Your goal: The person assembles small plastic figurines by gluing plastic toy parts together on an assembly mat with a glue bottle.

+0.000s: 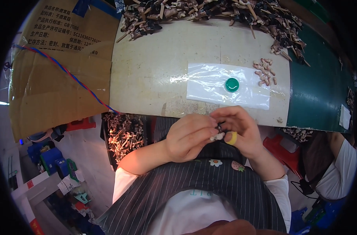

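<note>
Close together at the table's near edge, my two hands are closed around a small figure (216, 136) with a pale part and a dark part. My left hand (190, 137) pinches it from the left, and most of the figure is hidden by the fingers. Curled around its other side is my right hand (243, 131), with a yellow band (232, 138) on the thumb. Beyond the hands, a clear plastic sheet (209, 94) lies on the pale table (147, 78), with a round green cap (232, 85) on it. Small pinkish pieces (264, 71) are scattered at the sheet's right edge.
Many dark figures with wooden sticks (209, 11) are heaped along the table's far side. A cardboard sheet (65, 90) with a red-and-blue twisted wire (70, 76) stands at left. Below it sits a dark crate (123, 137) of small parts. Another person's sleeve (339, 172) shows at right.
</note>
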A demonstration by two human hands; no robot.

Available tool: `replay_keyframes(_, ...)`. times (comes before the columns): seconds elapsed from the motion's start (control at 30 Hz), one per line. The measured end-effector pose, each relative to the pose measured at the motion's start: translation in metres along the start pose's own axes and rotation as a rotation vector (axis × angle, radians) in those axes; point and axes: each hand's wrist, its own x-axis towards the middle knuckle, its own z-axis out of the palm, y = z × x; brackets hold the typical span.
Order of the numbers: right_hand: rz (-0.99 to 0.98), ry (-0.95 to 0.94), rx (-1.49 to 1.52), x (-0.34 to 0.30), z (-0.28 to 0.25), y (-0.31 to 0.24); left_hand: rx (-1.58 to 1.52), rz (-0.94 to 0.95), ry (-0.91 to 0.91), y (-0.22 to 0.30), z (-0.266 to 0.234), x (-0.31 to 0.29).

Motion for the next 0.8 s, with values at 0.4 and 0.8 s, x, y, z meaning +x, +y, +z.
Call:
replay_keyframes(0.4, 0.493, -0.121, 0.352, 0.007, -0.001, 0.005, 0.123, 0.003, 0.001, 0.008, 0.004, -0.02)
replay_keyframes(0.8, 0.336, 0.0, -0.23, 0.013, 0.01, -0.002, 0.297, -0.378, -0.158, 0.009, -0.05, -0.058)
